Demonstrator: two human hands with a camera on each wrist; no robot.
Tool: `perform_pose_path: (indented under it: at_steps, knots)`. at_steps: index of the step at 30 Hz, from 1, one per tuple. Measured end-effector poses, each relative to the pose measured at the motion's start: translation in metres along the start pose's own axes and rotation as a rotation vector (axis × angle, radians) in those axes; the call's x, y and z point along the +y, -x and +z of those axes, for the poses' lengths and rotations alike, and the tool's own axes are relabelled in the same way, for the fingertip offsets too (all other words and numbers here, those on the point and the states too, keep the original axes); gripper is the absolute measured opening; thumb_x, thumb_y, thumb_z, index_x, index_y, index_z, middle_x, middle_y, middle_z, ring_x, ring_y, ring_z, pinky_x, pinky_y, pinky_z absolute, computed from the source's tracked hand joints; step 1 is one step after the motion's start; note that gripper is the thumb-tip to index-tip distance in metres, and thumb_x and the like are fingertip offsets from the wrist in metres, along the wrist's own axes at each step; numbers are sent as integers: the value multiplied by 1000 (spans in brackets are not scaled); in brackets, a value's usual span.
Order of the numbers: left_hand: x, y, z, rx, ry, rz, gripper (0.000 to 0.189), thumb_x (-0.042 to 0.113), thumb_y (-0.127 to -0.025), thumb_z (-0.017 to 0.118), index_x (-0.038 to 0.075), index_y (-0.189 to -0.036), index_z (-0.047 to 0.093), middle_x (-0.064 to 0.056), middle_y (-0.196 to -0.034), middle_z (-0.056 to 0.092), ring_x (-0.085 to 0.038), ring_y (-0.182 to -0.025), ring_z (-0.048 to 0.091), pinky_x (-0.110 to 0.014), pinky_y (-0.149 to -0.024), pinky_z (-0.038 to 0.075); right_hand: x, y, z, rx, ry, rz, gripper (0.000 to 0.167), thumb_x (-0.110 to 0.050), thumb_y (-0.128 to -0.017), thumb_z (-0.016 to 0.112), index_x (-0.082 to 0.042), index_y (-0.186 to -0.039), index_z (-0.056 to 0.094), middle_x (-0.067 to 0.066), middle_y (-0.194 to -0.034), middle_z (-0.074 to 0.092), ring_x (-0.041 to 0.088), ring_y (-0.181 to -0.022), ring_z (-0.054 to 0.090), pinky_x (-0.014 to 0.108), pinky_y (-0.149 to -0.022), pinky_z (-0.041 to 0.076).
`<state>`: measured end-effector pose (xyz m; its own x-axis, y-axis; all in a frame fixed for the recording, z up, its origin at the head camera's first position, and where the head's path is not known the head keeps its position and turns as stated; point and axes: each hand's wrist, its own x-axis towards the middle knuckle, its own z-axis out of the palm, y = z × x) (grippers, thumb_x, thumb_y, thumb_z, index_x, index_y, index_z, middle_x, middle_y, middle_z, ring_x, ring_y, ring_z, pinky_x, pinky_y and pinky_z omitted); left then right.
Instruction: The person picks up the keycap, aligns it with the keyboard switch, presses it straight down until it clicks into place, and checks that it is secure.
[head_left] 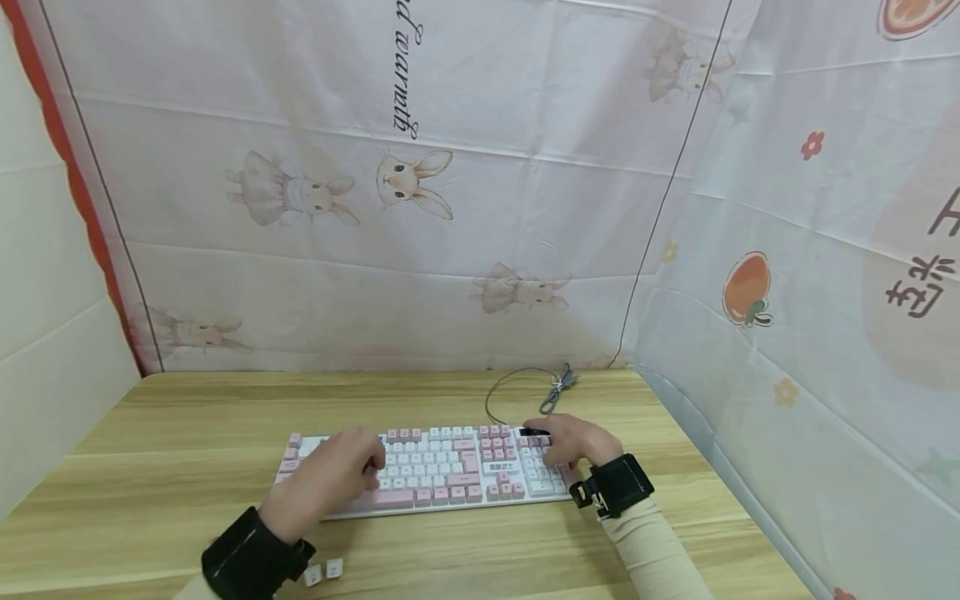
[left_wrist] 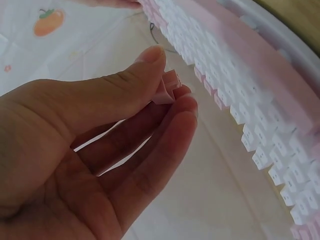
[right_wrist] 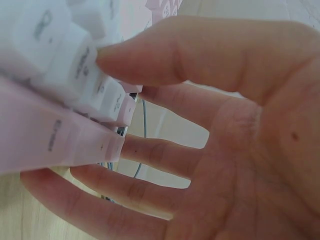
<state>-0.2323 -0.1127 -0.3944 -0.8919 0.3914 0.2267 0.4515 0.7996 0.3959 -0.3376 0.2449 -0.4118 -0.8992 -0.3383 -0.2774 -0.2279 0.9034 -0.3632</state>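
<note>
A full-size keyboard (head_left: 435,471) with white and pink keycaps lies on the table. Over its left part hovers my left hand (head_left: 330,471), pinching a small pink keycap (left_wrist: 164,94) between thumb and fingertips, its hollow side partly visible. My right hand (head_left: 577,440) rests at the keyboard's far right corner. In the right wrist view its thumb (right_wrist: 135,60) touches the white number-pad keys, while the other fingers extend past the keyboard's edge beside the pink Enter key (right_wrist: 55,132). The left hand hides part of the keyboard's left side.
Two loose white keycaps (head_left: 334,567) lie on the wooden table (head_left: 465,558) near the left wrist. A tied grey cable (head_left: 557,392) lies behind the keyboard. Printed cloth walls (head_left: 450,317) stand at the back and sides.
</note>
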Motion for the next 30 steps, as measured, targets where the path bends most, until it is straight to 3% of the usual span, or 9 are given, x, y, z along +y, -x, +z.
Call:
perform_pose_path:
  at_steps: [6,16,30]
  knots:
    - [-2,-3,-3,12,-2,16,17,-3,-77,84,10,-78,73,4,-72,65,-5,-65,53,-21,-57,45,-1,1,0,4,14,4,82,6,-79,69,-20,-154,49,15,-146,53,17,-70,60,32,-58,56]
    - [-4,-9,-3,5,3,-97,17,-5,-78,84,8,-85,75,-1,-79,70,-10,-71,58,-30,-65,54,-1,0,-1,3,20,-1,83,6,-77,69,-19,-154,49,16,-144,54,16,-64,57,31,-55,55]
    - [-8,-16,-5,0,40,-112,16,-7,-81,80,8,-83,75,0,-78,68,-12,-71,56,-29,-64,52,-1,1,-1,-6,2,-1,84,6,-78,69,-18,-155,47,17,-144,54,17,-71,60,33,-58,57]
